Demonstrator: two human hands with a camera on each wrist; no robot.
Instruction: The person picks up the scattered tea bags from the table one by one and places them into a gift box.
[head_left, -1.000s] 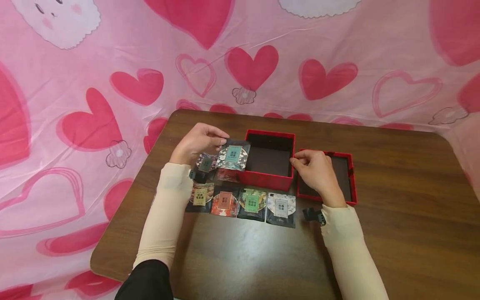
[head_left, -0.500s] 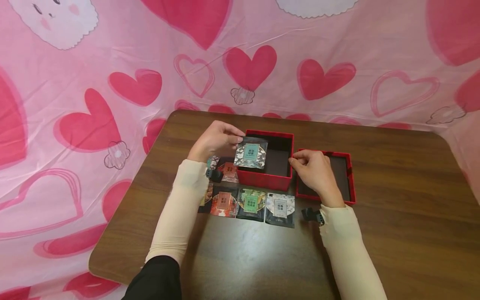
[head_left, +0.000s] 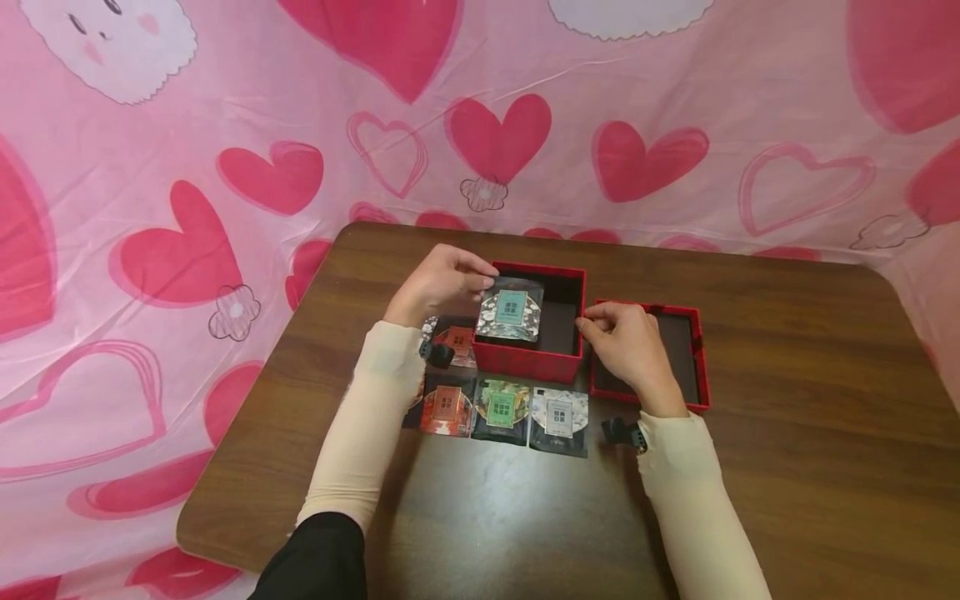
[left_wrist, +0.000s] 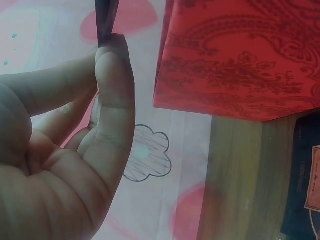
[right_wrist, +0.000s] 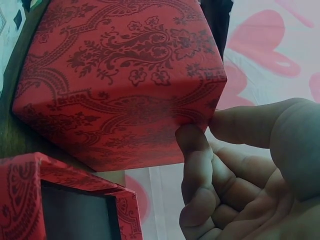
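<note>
My left hand (head_left: 447, 285) pinches a dark tea sachet with a teal label (head_left: 512, 308) by its upper left corner, between thumb and fingers. The sachet hangs over the left part of an open red box (head_left: 528, 362) with a dark inside. In the left wrist view only the sachet's thin edge (left_wrist: 106, 20) shows above my fingertips, beside the patterned box wall (left_wrist: 240, 60). My right hand (head_left: 626, 337) pinches the box's right wall at the rim, thumb and index finger at its edge in the right wrist view.
In front of the box lie sachets with a red label (head_left: 447, 407), a green label (head_left: 501, 410) and a white label (head_left: 559, 419). More sachets, such as a reddish one (head_left: 459, 340), lie left, partly hidden by my arm. The red lid (head_left: 705, 367) sits right.
My left hand has carried the teal-labelled sachet rightward, from beside the box to over its opening. My right hand keeps its place at the box's right wall.
</note>
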